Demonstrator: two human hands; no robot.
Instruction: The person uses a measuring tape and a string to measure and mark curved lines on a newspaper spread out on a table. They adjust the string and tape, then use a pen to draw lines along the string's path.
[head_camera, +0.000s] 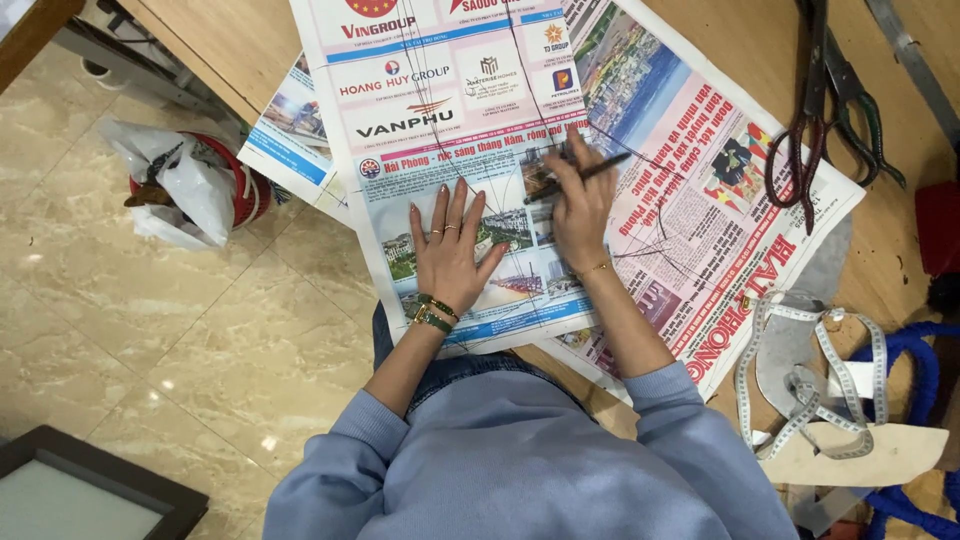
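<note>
Wooden surface (720, 40) carries a spread newspaper (480, 130); left hand (447, 245) presses it flat, fingers wide, while right hand (578, 205) pinches a pen (590, 172) (lines already drawn). Steady pressure should prevent slipping.

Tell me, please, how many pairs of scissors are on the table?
2: both at the table's upper right, one dark-red-handled pair overlapping the newspaper, one dark-green-handled pair beside it.

The newspaper (480, 150) was thin matt paper, printed in colour and marked with dark drawn lines. The table (740, 40) beneath was smooth brown wood. The scissors (815, 110) looked like dark, dull metal. The floor (150, 330) was glossy polished stone tile. The bag (185, 190) was crinkled white plastic, and the sleeves (690, 430) soft blue cloth.
</note>
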